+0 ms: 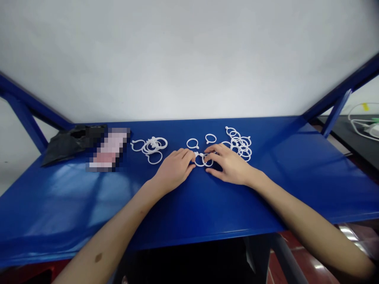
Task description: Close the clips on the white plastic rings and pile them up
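My left hand [177, 166] is closed, its thumb and fingertips pinching the left edge of a white plastic curtain ring [199, 165]. A second white curtain ring [212, 163] overlaps it on the right. Over that second ring, my right hand [229, 163] has its fingers curved and apart, the fingertips at or just touching it. Two single rings lie just beyond my hands, a left one [192, 139] and a right one [211, 134]. Beside my right hand is a loose pile of rings [244, 152], partly hidden by it. Another cluster of rings [152, 146] lies left of my left hand.
A blue-covered table [189, 213] carries everything, with a white wall [189, 59] behind it. On the left lie a black plastic bag [63, 146] and a blurred pinkish flat item [109, 150]. Blue frame bars [23, 114] rise at both sides. A white cable [355, 126] lies far right.
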`<state>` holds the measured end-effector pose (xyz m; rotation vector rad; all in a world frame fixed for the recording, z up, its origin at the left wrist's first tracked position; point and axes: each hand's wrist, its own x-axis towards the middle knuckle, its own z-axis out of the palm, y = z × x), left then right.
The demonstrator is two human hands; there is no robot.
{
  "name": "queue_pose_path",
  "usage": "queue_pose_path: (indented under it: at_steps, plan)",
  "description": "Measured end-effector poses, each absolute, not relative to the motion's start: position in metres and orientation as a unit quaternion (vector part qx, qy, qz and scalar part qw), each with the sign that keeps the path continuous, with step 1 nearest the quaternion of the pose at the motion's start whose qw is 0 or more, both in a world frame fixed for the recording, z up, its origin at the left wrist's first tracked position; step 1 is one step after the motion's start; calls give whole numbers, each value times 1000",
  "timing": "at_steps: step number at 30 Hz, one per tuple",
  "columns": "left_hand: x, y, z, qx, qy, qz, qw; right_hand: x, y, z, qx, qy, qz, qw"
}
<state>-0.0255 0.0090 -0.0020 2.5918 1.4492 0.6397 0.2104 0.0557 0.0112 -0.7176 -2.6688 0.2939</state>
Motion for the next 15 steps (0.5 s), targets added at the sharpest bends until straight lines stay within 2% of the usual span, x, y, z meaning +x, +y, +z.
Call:
queue_pose_path:
  at_steps: [5, 11, 15]
  plan:
    - [-26, 9, -5, 850, 481, 208, 49, 210, 58, 11, -241, -950, 93, 175]
    - [-24, 8, -3, 853, 480, 199, 52, 206, 58, 9, -252, -936, 98, 228]
    - [-24, 9, -3, 851, 484, 196, 57, 199, 58, 4, -248, -944, 60, 210]
